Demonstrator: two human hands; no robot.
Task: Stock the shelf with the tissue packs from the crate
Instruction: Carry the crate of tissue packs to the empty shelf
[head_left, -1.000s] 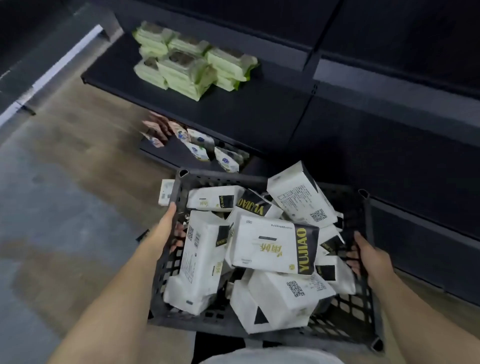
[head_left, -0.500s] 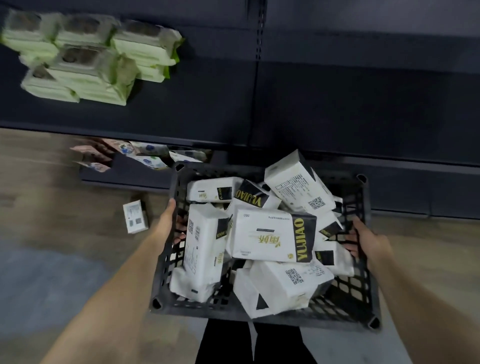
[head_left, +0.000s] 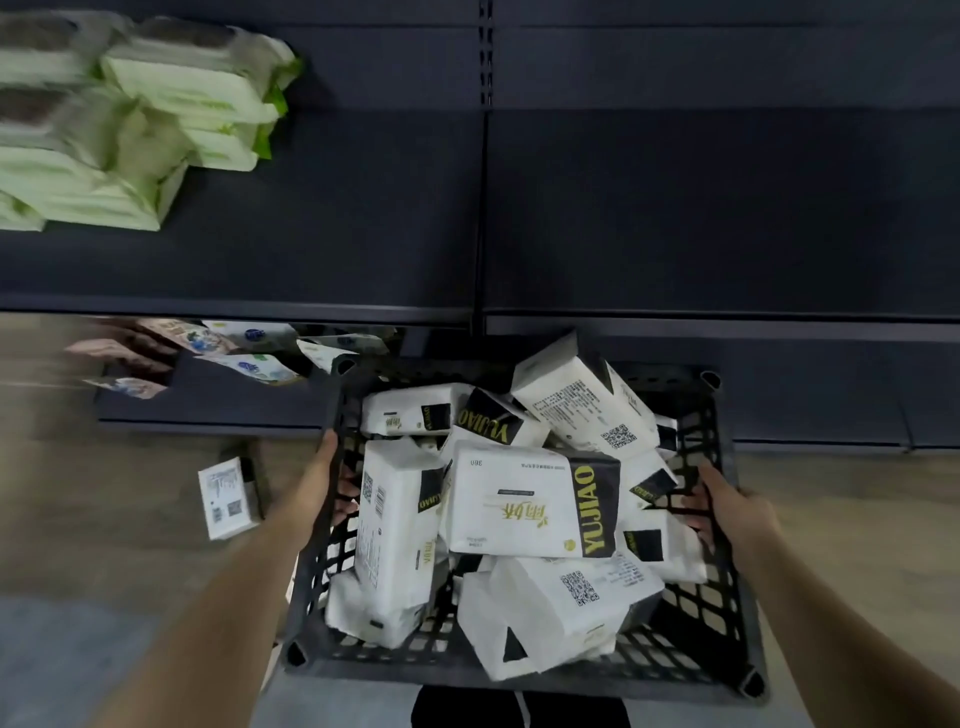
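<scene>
Crate-carrying is the step we judge to be in hand, and the single head view looks down on all of it. We hold a black slatted plastic crate (head_left: 524, 670) by its two short sides in front of the dark metal shelving. Our left hand (head_left: 324, 480) grips the left wall, thumb up along the outside and fingers curled through the lattice; our right hand (head_left: 727, 506) grips the right wall the same way, its fingertips showing inside the slats. The task's things, the white paper-wrapped tissue packs with black and gold lettering (head_left: 535, 504), lie heaped in the crate at all angles, one propped high against the far wall. Straight ahead, the wide dark shelf board (head_left: 675, 208) is bare on its right bay, while a stack of pale green soft packs (head_left: 156, 130) sits at its left end. Below it, a lower shelf holds a loose row of small printed sachets (head_left: 244, 353), blurred. One stray white pack (head_left: 228, 496) lies on the wooden floor just left of the crate. No pack has reached the shelf yet, so the stocking itself has not begun. Next, we think, the crate needs resting somewhere steady near the shelf, which frees a hand to lift the topmost pack and stand it squarely on the bare board.
</scene>
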